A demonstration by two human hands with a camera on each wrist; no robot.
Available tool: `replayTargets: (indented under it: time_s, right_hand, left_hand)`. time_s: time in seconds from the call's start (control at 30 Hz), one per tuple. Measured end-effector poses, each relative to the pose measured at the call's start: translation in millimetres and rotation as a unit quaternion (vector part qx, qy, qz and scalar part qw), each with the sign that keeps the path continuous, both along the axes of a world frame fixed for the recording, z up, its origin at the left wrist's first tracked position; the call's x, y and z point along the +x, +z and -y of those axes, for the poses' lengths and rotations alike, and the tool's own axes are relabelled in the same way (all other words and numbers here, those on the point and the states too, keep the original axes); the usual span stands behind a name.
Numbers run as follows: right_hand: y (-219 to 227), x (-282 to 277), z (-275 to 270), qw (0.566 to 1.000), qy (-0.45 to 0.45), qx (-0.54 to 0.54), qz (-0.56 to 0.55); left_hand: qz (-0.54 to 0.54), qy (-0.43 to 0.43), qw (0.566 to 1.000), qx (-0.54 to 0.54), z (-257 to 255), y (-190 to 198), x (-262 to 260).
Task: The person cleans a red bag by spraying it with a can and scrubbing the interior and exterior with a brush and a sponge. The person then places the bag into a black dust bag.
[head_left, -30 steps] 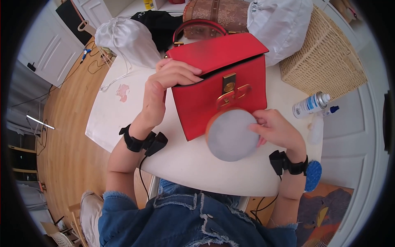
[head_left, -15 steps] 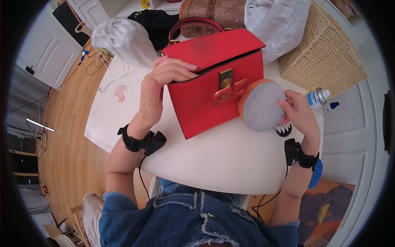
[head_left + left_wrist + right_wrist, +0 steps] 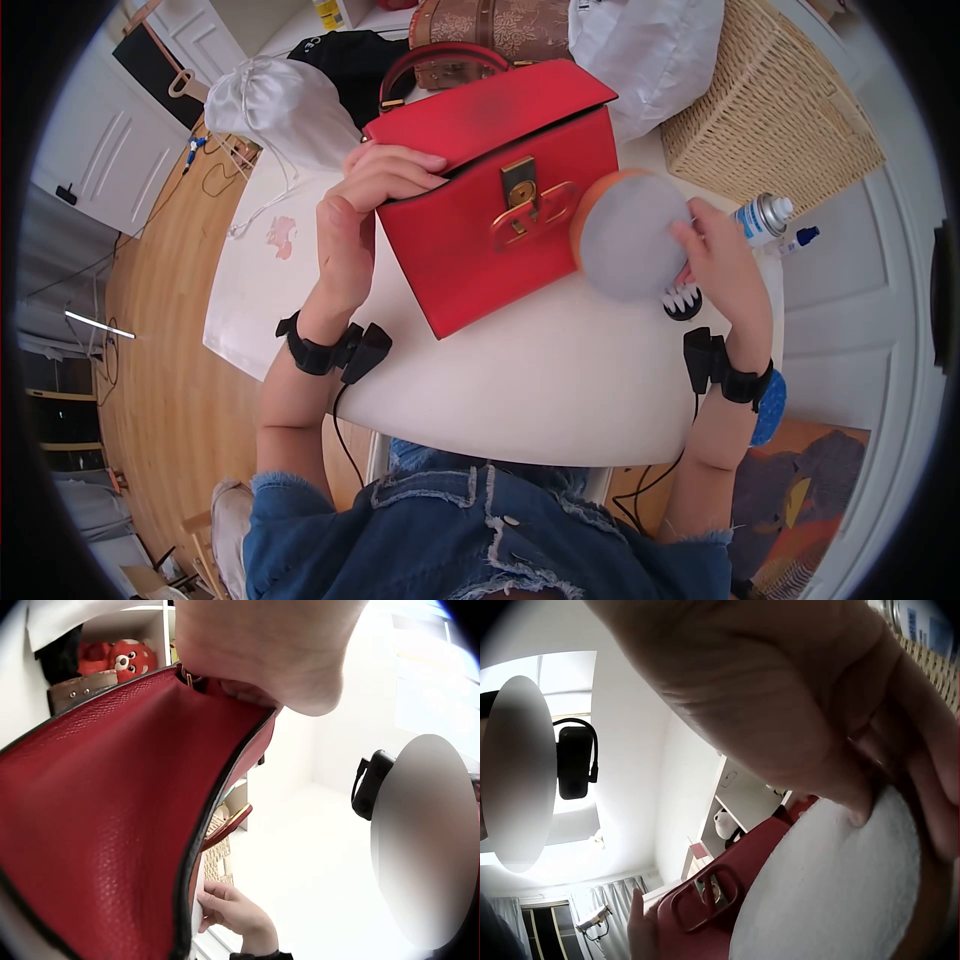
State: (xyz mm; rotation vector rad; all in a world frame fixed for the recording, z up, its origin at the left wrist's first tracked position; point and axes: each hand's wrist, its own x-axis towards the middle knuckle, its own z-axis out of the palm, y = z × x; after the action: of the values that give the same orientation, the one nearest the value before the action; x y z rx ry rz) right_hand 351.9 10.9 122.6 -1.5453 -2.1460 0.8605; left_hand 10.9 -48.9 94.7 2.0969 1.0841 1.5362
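A red handbag [image 3: 500, 230] with a gold clasp stands tilted on the white table, its flap slightly raised. My left hand [image 3: 355, 215] grips the bag's upper left edge, fingertips tucked under the flap. In the left wrist view the bag's red side [image 3: 127, 810] fills much of the picture. My right hand [image 3: 725, 265] pinches the rim of a round pad [image 3: 635, 238], white-grey on its face and orange round the side, beside the bag's right front edge. The right wrist view shows the pad's pale face [image 3: 832, 892] under the thumb; some fingers are hidden behind it.
Behind the bag lie a white drawstring pouch [image 3: 285, 110], a black cloth [image 3: 360, 75], a brown patterned bag [image 3: 530, 30] and a white cloth bag [image 3: 650, 60]. At right are a woven basket [image 3: 770, 110], a spray can [image 3: 762, 220] and a black-and-white round item [image 3: 682, 303] on the table [image 3: 500, 400].
My right hand has carried the pad from low in front of the bag to its right side, uncovering the round item. The bag and left hand appear shifted slightly left in the head view.
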Motion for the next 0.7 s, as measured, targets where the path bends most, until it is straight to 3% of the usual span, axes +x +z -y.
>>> replayTargets:
  time_s: [0.07,0.1,0.17,0.2,0.27,0.37,0.5,0.57,0.7]
  right_hand:
    - [-1.9,-0.5,-4.6,0.992,-0.074,0.080,-0.058]
    - [-3.3,-2.7,-6.0,0.992,-0.073,0.080,-0.058]
    - [-6.0,-11.1,-6.8,0.970,-0.084,0.158,-0.163]
    - [-6.0,-17.7,-6.7,0.970,-0.084,0.158,-0.163]
    - [-6.2,-30.0,-6.0,0.931,-0.117,0.203,-0.280]
    - [-12.6,-32.4,-6.8,0.926,-0.093,0.189,-0.314]
    - [-12.7,-23.7,-9.7,0.942,-0.082,0.158,-0.283]
    - [-11.6,-18.0,-10.0,0.964,-0.100,0.191,-0.153]
    - [-8.3,-4.3,-14.5,0.967,-0.122,0.191,-0.117]
  left_hand:
    - [0.001,0.002,1.000,0.002,0.0,0.3,0.2]
    - [-0.002,0.001,1.000,0.002,-0.2,0.7,0.1]
    - [-0.006,0.000,1.000,0.003,-0.4,1.1,0.0]
    - [-0.013,-0.004,1.000,0.010,-0.4,1.2,-0.2]
    - [-0.021,-0.008,1.000,0.016,0.2,1.8,-0.5]
    - [-0.045,-0.013,0.999,0.025,2.2,2.8,0.5]
    - [-0.044,-0.018,0.998,0.034,1.9,1.1,0.3]
    - [-0.043,-0.020,0.998,0.035,2.0,1.2,0.4]
    - [-0.038,-0.012,0.999,0.032,2.3,2.9,1.8]
